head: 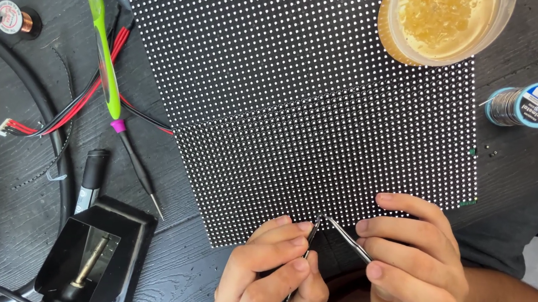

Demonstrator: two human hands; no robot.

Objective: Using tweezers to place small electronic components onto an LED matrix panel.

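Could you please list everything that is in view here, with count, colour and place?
dotted panel: one, black with white dots, centre of the table
glass jar: one, clear with yellow lumps inside, on the panel's top right corner
solder spool: one, blue rims, right of the panel
wire spool: one, copper, top left
screwdriver: one, green handle, black shaft, left of the panel
red and black wires: one bundle, under the screwdriver
marker: one, black, lower left
black stand: one, bottom left, brass tip inside
thick cable: one, black, left edge
tweezers: one, metal, in left hand
metal tool: one, thin, in right hand
left hand: bottom centre
right hand: bottom right
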